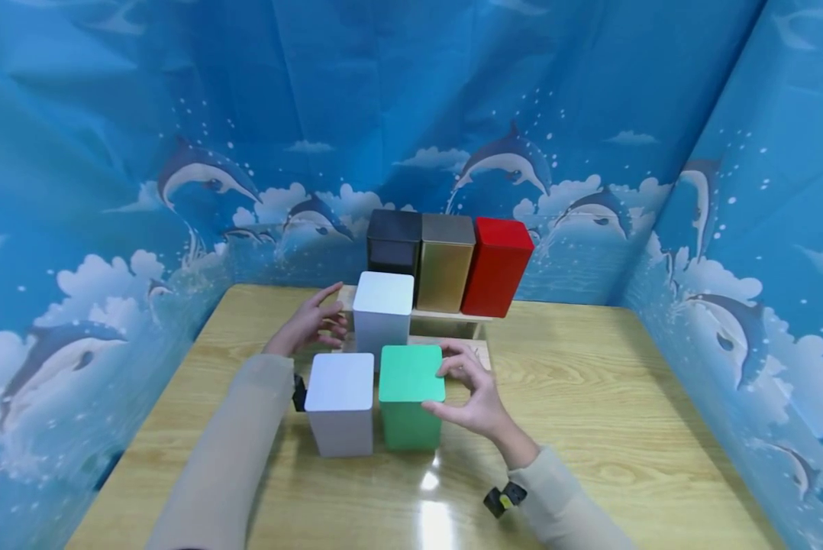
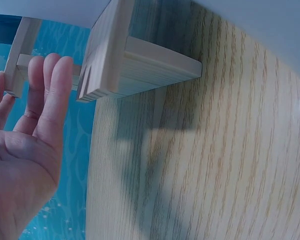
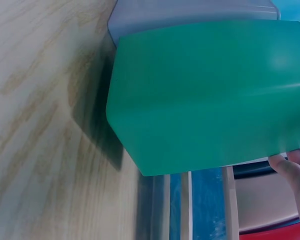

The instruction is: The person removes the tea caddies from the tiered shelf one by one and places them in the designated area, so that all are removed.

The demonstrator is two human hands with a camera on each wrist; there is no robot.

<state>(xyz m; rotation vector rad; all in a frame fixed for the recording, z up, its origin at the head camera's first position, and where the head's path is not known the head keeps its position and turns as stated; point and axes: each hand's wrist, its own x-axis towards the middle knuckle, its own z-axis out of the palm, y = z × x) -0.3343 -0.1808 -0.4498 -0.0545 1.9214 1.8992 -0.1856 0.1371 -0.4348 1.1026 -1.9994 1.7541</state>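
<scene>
Around the right edge of a green box (image 1: 412, 374) my right hand (image 1: 469, 393) curls, thumb at the front and fingers along the side. In the right wrist view only a few fingers (image 3: 290, 170) show at the far edge of the box. My left hand (image 1: 315, 321) is at the left end of a low wooden rack (image 2: 107, 55), fingers loosely extended and holding nothing. Beside that hand, a white box (image 1: 382, 305) stands upright at the rack's front. Another white box (image 1: 340, 397) is on the table to the left of the green one.
On the rack's back level stand a black box (image 1: 394, 237), a gold box (image 1: 444, 263) and a red box (image 1: 499, 267). The wood-grain table (image 1: 576, 428) is bounded by a blue dolphin-print curtain (image 1: 411, 114) at the back and sides.
</scene>
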